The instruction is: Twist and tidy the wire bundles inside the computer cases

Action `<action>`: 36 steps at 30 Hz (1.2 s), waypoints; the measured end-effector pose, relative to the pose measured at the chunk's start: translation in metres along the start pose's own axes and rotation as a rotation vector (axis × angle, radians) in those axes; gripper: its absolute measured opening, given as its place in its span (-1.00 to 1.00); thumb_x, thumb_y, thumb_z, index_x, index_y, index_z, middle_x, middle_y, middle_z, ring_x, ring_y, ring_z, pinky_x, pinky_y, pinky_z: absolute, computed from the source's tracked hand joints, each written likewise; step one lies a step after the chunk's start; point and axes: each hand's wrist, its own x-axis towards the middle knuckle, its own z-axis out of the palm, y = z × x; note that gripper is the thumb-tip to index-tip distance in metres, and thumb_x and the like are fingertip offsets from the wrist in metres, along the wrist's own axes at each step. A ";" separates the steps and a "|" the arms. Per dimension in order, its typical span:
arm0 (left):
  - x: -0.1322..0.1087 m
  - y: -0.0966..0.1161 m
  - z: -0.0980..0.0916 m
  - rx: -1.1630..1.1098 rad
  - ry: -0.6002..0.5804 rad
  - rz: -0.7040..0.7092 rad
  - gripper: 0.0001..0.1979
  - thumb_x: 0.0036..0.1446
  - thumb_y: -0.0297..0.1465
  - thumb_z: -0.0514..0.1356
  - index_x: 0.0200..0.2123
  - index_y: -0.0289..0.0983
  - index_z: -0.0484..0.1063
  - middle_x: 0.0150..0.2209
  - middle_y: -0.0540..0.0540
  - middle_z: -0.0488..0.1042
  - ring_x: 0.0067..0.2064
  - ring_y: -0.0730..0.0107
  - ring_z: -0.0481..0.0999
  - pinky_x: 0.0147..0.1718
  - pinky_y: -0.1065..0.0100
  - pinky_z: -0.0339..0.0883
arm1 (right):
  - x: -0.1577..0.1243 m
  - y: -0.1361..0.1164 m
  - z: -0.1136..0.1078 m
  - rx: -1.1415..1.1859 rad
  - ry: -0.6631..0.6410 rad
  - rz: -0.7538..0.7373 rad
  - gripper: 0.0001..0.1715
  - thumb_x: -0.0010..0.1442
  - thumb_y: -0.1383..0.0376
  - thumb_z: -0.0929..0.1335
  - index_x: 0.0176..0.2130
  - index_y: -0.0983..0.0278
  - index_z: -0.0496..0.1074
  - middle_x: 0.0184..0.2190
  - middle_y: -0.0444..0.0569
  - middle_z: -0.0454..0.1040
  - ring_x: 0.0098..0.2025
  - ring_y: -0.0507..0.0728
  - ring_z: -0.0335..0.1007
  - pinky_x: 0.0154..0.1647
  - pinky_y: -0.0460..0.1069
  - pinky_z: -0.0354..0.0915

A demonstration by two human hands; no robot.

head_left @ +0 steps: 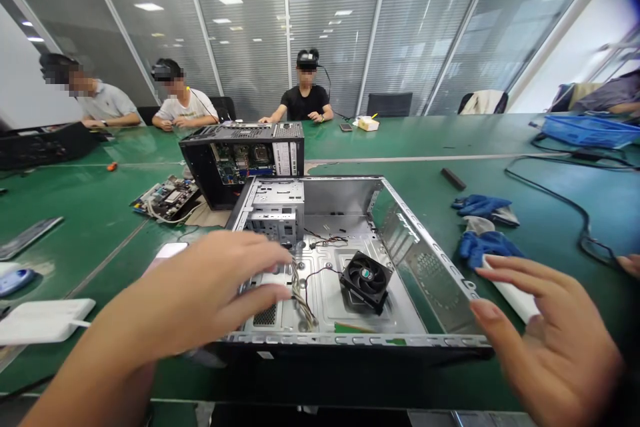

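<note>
An open computer case (315, 273) lies on its side before me, its bare metal interior facing up. Over its left part hovers my left hand (220, 287), thumb and fingers apart. Its fingertips come near a bundle of twisted cables (300, 300); whether they touch I cannot tell. A black cooling fan (367, 280) rests tilted inside the case, on the right, with a thin wire leading left. Beside the case's near right corner, my right hand (555, 327) is spread with nothing in it. A white object (520, 300) lies partly hidden behind its fingers.
Behind stands a second computer case (243, 160) with a circuit board inside. A loose circuit board (167, 199) is left of it. Blue gloves (487, 240), black cables (565, 193) and a blue basket (590, 130) lie right. A white adapter (45, 320) lies left. Several people sit around the table.
</note>
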 end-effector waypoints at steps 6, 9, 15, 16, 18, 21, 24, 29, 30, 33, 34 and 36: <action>0.103 -0.022 -0.018 0.024 -0.070 -0.065 -0.74 0.15 -0.20 0.14 -0.23 -0.22 0.51 -0.41 -0.05 0.51 -0.39 0.34 0.45 -0.30 0.33 0.26 | 0.094 -0.031 0.007 -0.059 -0.443 -0.387 -0.54 0.19 -0.05 0.24 -0.09 0.18 0.40 -0.13 0.04 0.46 -0.09 0.28 0.39 -0.03 0.21 0.24; 0.148 -0.042 -0.002 0.060 -0.084 0.053 -0.79 0.15 -0.26 0.13 -0.29 -0.23 0.51 -0.41 -0.06 0.51 -0.40 0.36 0.43 -0.32 0.33 0.23 | 0.130 -0.040 0.039 -0.103 -0.778 -0.423 -0.57 0.24 0.03 0.23 -0.04 0.23 0.39 -0.15 0.06 0.47 -0.12 0.24 0.41 -0.10 0.14 0.29; 0.174 -0.074 0.057 0.371 -0.152 0.128 -0.80 0.18 -0.33 0.08 -0.28 -0.27 0.49 -0.31 -0.16 0.51 -0.32 0.26 0.47 -0.36 0.30 0.24 | 0.161 -0.049 0.116 -0.304 -1.129 -0.515 -0.55 0.16 0.19 0.36 0.03 0.31 0.40 -0.07 0.18 0.46 -0.08 0.29 0.44 -0.14 0.09 0.32; 0.171 -0.077 0.067 0.393 -0.136 0.139 -0.79 0.20 -0.34 0.06 -0.27 -0.28 0.48 -0.29 -0.17 0.51 -0.30 0.25 0.48 -0.36 0.30 0.24 | 0.161 -0.050 0.127 -0.362 -1.169 -0.523 -0.55 0.15 0.21 0.36 0.02 0.32 0.41 -0.07 0.20 0.46 -0.08 0.31 0.45 -0.15 0.09 0.33; 0.167 -0.080 0.083 0.403 -0.084 0.115 -0.77 0.22 -0.34 0.04 -0.25 -0.30 0.46 -0.28 -0.17 0.50 -0.29 0.24 0.48 -0.35 0.29 0.25 | 0.157 -0.053 0.147 -0.451 -1.252 -0.569 -0.58 0.14 0.22 0.37 -0.01 0.33 0.44 -0.09 0.22 0.49 -0.08 0.33 0.47 -0.17 0.09 0.33; 0.163 -0.080 0.102 0.334 0.005 0.008 -0.79 0.22 -0.34 0.05 -0.25 -0.30 0.44 -0.27 -0.17 0.48 -0.25 0.22 0.47 -0.31 0.27 0.27 | 0.144 -0.055 0.173 -0.520 -1.332 -0.616 -0.66 0.10 0.28 0.40 -0.10 0.34 0.51 -0.15 0.22 0.54 -0.12 0.35 0.51 -0.21 0.09 0.36; 0.164 -0.078 0.113 0.285 0.090 -0.105 -0.81 0.20 -0.34 0.07 -0.23 -0.28 0.44 -0.24 -0.18 0.46 -0.18 0.16 0.42 -0.23 0.21 0.26 | 0.128 -0.050 0.194 -0.532 -1.357 -0.654 -0.71 0.09 0.34 0.40 -0.14 0.35 0.54 -0.17 0.24 0.56 -0.12 0.34 0.52 -0.20 0.10 0.37; 0.166 -0.073 0.120 0.343 0.126 -0.096 -0.81 0.18 -0.32 0.10 -0.25 -0.30 0.44 -0.20 -0.23 0.43 -0.09 0.05 0.33 -0.17 0.12 0.20 | 0.110 -0.035 0.215 -0.473 -1.311 -0.684 -0.72 0.12 0.37 0.35 -0.14 0.36 0.53 -0.19 0.25 0.56 -0.11 0.35 0.52 -0.20 0.12 0.39; 0.165 -0.072 0.121 0.353 0.121 -0.074 -0.81 0.18 -0.33 0.11 -0.26 -0.30 0.44 -0.20 -0.24 0.42 -0.08 0.04 0.32 -0.17 0.11 0.19 | 0.107 -0.033 0.218 -0.471 -1.307 -0.698 -0.69 0.12 0.37 0.35 -0.11 0.36 0.52 -0.18 0.25 0.56 -0.11 0.35 0.52 -0.20 0.12 0.39; 0.162 -0.069 0.124 0.353 0.094 -0.031 -0.81 0.16 -0.32 0.13 -0.27 -0.32 0.45 -0.21 -0.25 0.40 -0.10 0.04 0.32 -0.18 0.11 0.18 | 0.098 -0.029 0.224 -0.494 -1.277 -0.749 -0.65 0.11 0.44 0.34 -0.07 0.36 0.49 -0.16 0.24 0.56 -0.12 0.33 0.52 -0.16 0.14 0.38; 0.161 -0.068 0.124 0.349 0.084 -0.029 -0.81 0.15 -0.32 0.14 -0.27 -0.32 0.45 -0.20 -0.25 0.40 -0.10 0.04 0.32 -0.18 0.11 0.18 | 0.095 -0.029 0.225 -0.495 -1.256 -0.768 -0.64 0.11 0.48 0.32 -0.07 0.36 0.48 -0.15 0.24 0.56 -0.11 0.33 0.52 -0.15 0.14 0.37; 0.159 -0.066 0.124 0.332 0.069 -0.043 -0.80 0.14 -0.31 0.16 -0.27 -0.32 0.46 -0.19 -0.25 0.40 -0.10 0.05 0.33 -0.17 0.11 0.19 | 0.090 -0.030 0.226 -0.498 -1.219 -0.784 -0.64 0.12 0.51 0.30 -0.08 0.36 0.49 -0.16 0.23 0.56 -0.11 0.33 0.51 -0.15 0.14 0.36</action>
